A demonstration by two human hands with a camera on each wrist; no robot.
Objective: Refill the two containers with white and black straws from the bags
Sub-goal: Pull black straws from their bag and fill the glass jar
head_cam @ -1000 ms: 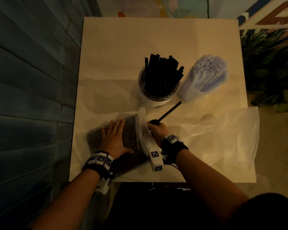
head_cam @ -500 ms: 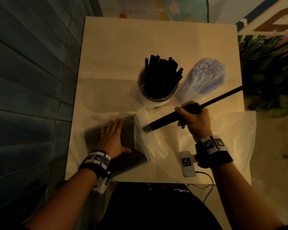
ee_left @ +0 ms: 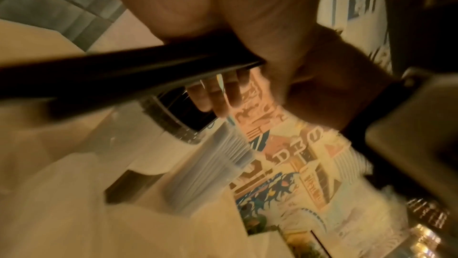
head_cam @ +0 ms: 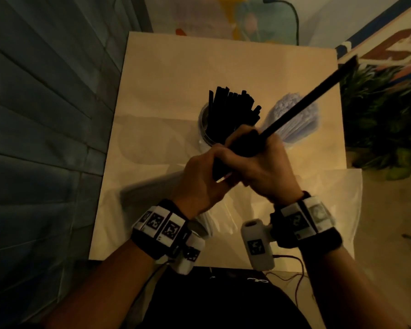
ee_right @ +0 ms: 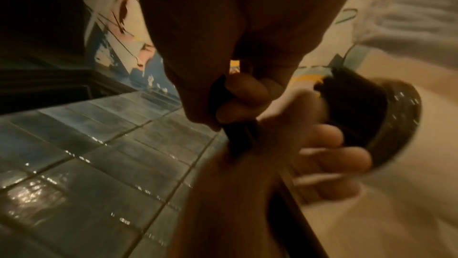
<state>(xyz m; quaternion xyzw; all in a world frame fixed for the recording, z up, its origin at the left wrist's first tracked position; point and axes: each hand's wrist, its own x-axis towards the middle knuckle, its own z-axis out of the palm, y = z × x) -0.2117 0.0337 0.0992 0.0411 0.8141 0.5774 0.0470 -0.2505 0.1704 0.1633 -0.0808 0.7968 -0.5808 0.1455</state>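
Note:
Both hands meet above the middle of the table (head_cam: 176, 67) on a bundle of black straws (head_cam: 306, 98) that slants up to the far right. My right hand (head_cam: 254, 148) grips it mid-length, its fingers (ee_right: 245, 93) curled round it. My left hand (head_cam: 221, 167) holds the bundle's lower end (ee_left: 124, 74) between thumb and fingers. Behind the hands stands a round container (head_cam: 203, 119) packed with black straws (head_cam: 233, 110). Right of it a second container holds white straws (head_cam: 304, 129). The bag of black straws (head_cam: 147, 188) lies blurred on the table, left of my left hand.
A limp clear bag (head_cam: 337, 205) is spread over the table's right front corner. A dark tiled wall (head_cam: 45, 115) runs close along the table's left edge. A leafy plant (head_cam: 384, 129) stands off the right edge.
My right hand has drawn the black bundle out of the bag and tilted it up to the far right. My left hand left the bag and came up to the bundle's lower end.

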